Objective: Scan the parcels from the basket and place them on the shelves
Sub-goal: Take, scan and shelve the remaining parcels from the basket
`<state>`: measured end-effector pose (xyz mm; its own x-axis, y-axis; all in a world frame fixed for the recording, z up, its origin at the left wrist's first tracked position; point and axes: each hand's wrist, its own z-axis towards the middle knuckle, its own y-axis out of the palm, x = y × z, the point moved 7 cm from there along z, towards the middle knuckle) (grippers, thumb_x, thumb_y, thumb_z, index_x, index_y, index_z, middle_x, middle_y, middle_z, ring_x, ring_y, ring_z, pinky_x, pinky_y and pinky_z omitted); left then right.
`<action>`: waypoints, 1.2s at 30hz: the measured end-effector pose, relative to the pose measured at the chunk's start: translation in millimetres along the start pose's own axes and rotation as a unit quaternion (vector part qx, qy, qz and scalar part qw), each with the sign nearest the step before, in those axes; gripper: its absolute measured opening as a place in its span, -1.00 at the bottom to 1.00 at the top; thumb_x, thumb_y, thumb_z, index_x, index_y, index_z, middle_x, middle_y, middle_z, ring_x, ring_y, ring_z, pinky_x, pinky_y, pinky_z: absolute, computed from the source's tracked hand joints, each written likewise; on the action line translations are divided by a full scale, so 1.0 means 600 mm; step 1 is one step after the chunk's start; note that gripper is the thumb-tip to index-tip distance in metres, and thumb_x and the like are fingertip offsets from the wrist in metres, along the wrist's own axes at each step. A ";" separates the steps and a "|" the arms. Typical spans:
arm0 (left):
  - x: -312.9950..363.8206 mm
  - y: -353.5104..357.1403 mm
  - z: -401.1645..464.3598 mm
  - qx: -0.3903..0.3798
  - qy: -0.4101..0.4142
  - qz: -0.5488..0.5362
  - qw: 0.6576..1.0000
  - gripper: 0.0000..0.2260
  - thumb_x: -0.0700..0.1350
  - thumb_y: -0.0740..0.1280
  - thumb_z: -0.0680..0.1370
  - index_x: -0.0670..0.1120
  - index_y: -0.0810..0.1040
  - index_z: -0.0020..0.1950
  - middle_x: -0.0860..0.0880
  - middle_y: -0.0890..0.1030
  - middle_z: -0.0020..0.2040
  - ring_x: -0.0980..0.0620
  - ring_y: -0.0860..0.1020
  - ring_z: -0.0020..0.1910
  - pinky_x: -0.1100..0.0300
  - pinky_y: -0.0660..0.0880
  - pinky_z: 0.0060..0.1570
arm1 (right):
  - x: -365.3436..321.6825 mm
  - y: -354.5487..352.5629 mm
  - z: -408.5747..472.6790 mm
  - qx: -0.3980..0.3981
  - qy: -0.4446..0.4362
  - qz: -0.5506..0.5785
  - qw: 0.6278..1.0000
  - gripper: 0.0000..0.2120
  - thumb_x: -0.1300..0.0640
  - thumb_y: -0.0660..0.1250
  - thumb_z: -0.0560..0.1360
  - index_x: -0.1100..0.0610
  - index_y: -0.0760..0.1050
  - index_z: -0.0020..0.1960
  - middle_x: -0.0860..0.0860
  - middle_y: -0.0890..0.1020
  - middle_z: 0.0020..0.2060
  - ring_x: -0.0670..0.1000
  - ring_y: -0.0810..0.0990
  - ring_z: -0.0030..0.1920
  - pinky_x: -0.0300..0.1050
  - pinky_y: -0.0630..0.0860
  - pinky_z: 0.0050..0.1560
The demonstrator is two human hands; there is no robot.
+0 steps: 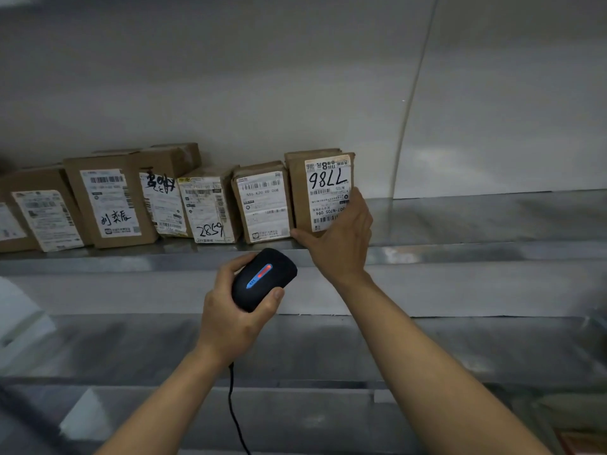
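A brown cardboard parcel (315,178) with a white label marked 7786 upside down stands upright on the metal shelf (460,221), at the right end of a row of parcels. My right hand (338,234) grips its lower right corner, thumb under the front edge, fingers along the side. My left hand (230,320) holds a black corded barcode scanner (262,279) just below the shelf edge; its blue and red light strip glows. The basket is out of view.
Several other labelled cardboard parcels (262,205) stand side by side to the left on the same shelf. Right of the held parcel the shelf is bare metal. A lower shelf level (427,349) runs beneath. The scanner cable (235,408) hangs down.
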<state>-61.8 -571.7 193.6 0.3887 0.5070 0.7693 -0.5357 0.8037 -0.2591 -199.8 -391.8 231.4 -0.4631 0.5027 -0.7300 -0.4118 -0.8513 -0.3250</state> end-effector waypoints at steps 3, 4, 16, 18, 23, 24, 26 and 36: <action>-0.002 0.010 0.004 0.002 -0.003 0.000 1.000 -0.45 0.27 0.49 0.30 0.27 0.45 0.25 0.47 0.59 0.08 0.29 0.63 0.04 0.43 0.53 -0.08 | 0.005 -0.006 -0.003 -0.008 -0.005 -0.001 1.000 0.17 -0.17 0.66 0.25 0.21 0.08 0.60 0.13 0.27 0.53 0.14 0.19 0.51 0.12 0.20 0.51; -0.005 0.014 0.004 -0.001 -0.003 -0.005 1.000 -0.44 0.27 0.49 0.30 0.25 0.45 0.26 0.47 0.59 0.08 0.30 0.63 0.04 0.44 0.53 -0.08 | 0.005 -0.011 -0.005 -0.008 -0.008 -0.001 1.000 0.15 -0.17 0.65 0.26 0.21 0.09 0.59 0.13 0.28 0.52 0.14 0.20 0.51 0.10 0.20 0.51; -0.031 0.077 -0.001 -0.117 0.020 -0.116 0.986 -0.36 0.25 0.46 0.34 0.07 0.45 0.36 0.52 0.52 0.09 0.43 0.57 0.05 0.50 0.49 -0.11 | 0.031 -0.131 -0.113 0.010 0.052 -0.052 0.997 -0.42 0.13 0.33 0.61 0.22 0.20 0.55 0.13 0.34 0.46 0.07 0.25 0.47 -0.19 0.20 0.42; -0.035 0.099 -0.008 -0.147 0.017 -0.133 0.980 -0.36 0.27 0.46 0.34 0.10 0.44 0.35 0.56 0.51 0.08 0.42 0.57 0.05 0.48 0.51 -0.11 | 0.035 -0.157 -0.141 0.037 0.069 -0.065 0.995 -0.45 0.13 0.33 0.60 0.22 0.24 0.53 0.11 0.40 0.41 0.07 0.32 0.43 -0.14 0.27 0.41; -0.021 0.182 -0.045 -0.232 0.003 -0.156 0.960 -0.44 0.28 0.47 0.32 0.26 0.43 0.28 0.54 0.53 0.05 0.35 0.60 -0.01 0.15 0.64 -0.04 | 0.050 -0.248 -0.218 0.102 0.130 -0.109 0.980 -0.50 0.11 0.33 0.60 0.18 0.30 0.49 0.05 0.45 0.34 0.02 0.40 0.34 -0.05 0.37 0.36; -0.015 0.201 -0.056 -0.248 -0.001 -0.162 0.955 -0.46 0.28 0.48 0.32 0.30 0.42 0.26 0.52 0.54 0.05 0.31 0.62 -0.01 0.01 0.67 -0.05 | 0.055 -0.271 -0.232 0.116 0.142 -0.117 0.976 -0.50 0.11 0.34 0.60 0.17 0.30 0.48 0.04 0.45 0.34 0.02 0.40 0.34 -0.04 0.38 0.36; 0.003 0.240 -0.080 -0.276 -0.002 -0.175 0.945 -0.48 0.27 0.51 0.32 0.35 0.44 0.23 0.42 0.59 0.07 0.19 0.65 -0.01 -0.16 0.67 -0.05 | 0.066 -0.322 -0.259 0.142 0.168 -0.131 0.967 -0.50 0.10 0.34 0.60 0.15 0.29 0.49 0.03 0.45 0.34 -0.01 0.40 0.35 -0.01 0.39 0.39; 0.154 0.436 -0.246 -0.400 0.037 -0.228 0.887 -0.44 0.27 0.49 0.32 0.20 0.48 0.28 0.20 0.64 0.10 0.14 0.65 -0.03 -0.16 0.65 0.03 | 0.140 -0.590 -0.469 0.340 0.311 -0.122 0.879 -0.57 0.05 0.33 0.61 -0.02 0.33 0.44 -0.08 0.46 0.31 -0.10 0.45 0.31 0.05 0.45 0.38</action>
<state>-55.5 -268.4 111.0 0.4919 0.0673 0.8681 0.3827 0.8788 -0.2850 128.1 -90.6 115.9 0.1363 0.2991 -0.9444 -0.9113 -0.3359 -0.2379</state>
